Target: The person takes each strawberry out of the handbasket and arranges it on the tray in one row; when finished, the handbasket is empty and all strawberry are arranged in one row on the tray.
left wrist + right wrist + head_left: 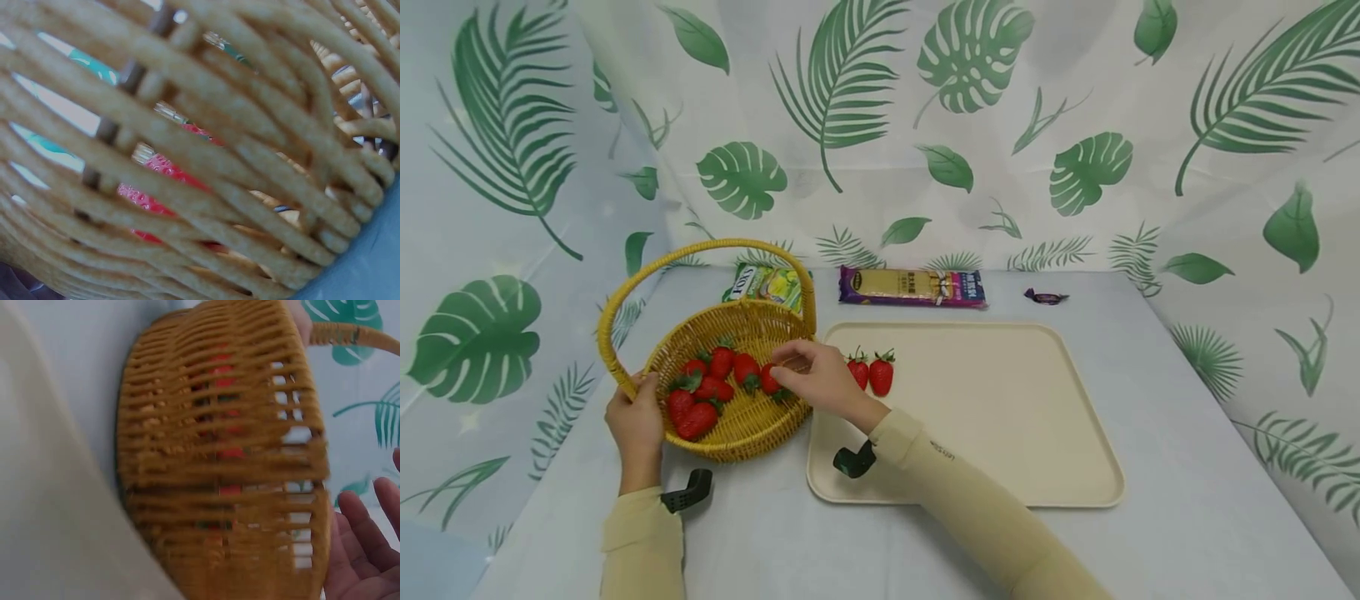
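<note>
A yellow wicker basket [741, 450] with a tall arched handle stands on the left, several red strawberries [697, 421] inside it. My left hand [636, 421] grips its left rim at the foot of the handle. Over the right rim reaches my right hand [820, 379], fingers loosely bent and thumb apart, right by one strawberry [771, 381]. In the right wrist view, the spread fingers [359, 525] show beyond the basket wall [219, 450] with nothing seen between them. Woven strands [187, 137] fill the left wrist view, red fruit showing through the gaps.
A beige tray [1000, 417] lies to the right of the basket, with two strawberries [881, 375] near its upper left corner. Along the back are a green candy bag [767, 285], a long purple-and-gold packet [910, 286] and a small purple wrapped candy [1046, 297].
</note>
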Action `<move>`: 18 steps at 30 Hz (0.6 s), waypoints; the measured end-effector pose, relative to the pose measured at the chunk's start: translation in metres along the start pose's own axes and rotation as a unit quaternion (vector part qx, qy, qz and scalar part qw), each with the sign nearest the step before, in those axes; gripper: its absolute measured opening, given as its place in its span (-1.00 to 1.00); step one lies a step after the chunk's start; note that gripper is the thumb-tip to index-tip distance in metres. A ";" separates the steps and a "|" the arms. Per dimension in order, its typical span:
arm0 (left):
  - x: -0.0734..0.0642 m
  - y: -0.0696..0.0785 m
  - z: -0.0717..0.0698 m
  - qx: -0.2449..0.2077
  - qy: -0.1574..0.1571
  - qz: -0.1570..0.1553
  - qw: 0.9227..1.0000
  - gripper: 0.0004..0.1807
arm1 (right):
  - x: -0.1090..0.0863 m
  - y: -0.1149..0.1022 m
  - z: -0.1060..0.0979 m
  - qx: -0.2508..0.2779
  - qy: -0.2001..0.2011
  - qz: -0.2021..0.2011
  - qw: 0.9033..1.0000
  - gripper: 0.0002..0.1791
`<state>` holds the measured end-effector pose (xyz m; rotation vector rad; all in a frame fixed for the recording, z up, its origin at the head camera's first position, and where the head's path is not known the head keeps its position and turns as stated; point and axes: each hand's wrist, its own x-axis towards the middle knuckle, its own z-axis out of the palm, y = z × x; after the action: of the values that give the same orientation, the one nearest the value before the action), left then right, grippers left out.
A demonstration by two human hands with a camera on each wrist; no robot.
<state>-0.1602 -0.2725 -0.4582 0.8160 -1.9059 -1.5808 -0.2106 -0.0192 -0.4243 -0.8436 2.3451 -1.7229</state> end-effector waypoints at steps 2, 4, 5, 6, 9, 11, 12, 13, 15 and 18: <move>0.000 0.000 0.001 0.001 0.000 0.001 1.000 -0.74 | 0.004 -0.003 0.007 -0.016 -0.016 0.003 1.000 -0.72; 0.000 0.000 0.001 0.003 0.000 0.001 1.000 -0.75 | 0.007 -0.007 0.014 -0.032 -0.035 0.009 0.999 -0.69; 0.000 0.000 0.001 0.004 -0.001 0.000 1.000 -0.74 | 0.009 -0.008 0.017 -0.040 -0.044 0.010 0.998 -0.68; 0.000 0.000 0.001 0.006 -0.002 -0.001 1.000 -0.75 | 0.010 -0.009 0.020 -0.046 -0.054 0.011 0.997 -0.66; 0.000 0.001 0.001 0.009 -0.003 -0.004 1.000 -0.74 | 0.017 -0.010 0.027 -0.041 -0.076 0.017 0.996 -0.65; 0.001 0.001 0.001 0.010 -0.005 -0.005 1.000 -0.73 | 0.022 -0.010 0.031 -0.037 -0.087 0.017 0.995 -0.65; 0.001 0.001 0.001 0.010 -0.005 -0.005 1.000 -0.73 | 0.024 -0.010 0.032 -0.035 -0.092 0.017 0.995 -0.65; 0.001 0.001 0.001 0.011 -0.006 -0.005 1.000 -0.73 | 0.026 -0.010 0.033 -0.032 -0.097 0.017 0.995 -0.64; 0.001 0.001 0.001 0.013 -0.006 -0.004 1.000 -0.72 | 0.030 -0.010 0.034 -0.032 -0.107 0.016 0.994 -0.64; 0.002 0.001 0.000 0.016 -0.003 -0.003 1.000 -0.72 | 0.036 -0.008 0.035 -0.030 -0.123 0.015 0.992 -0.63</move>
<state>-0.1617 -0.2735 -0.4577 0.8317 -1.9397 -1.5600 -0.2237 -0.0685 -0.4211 -0.9630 2.2433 -1.4500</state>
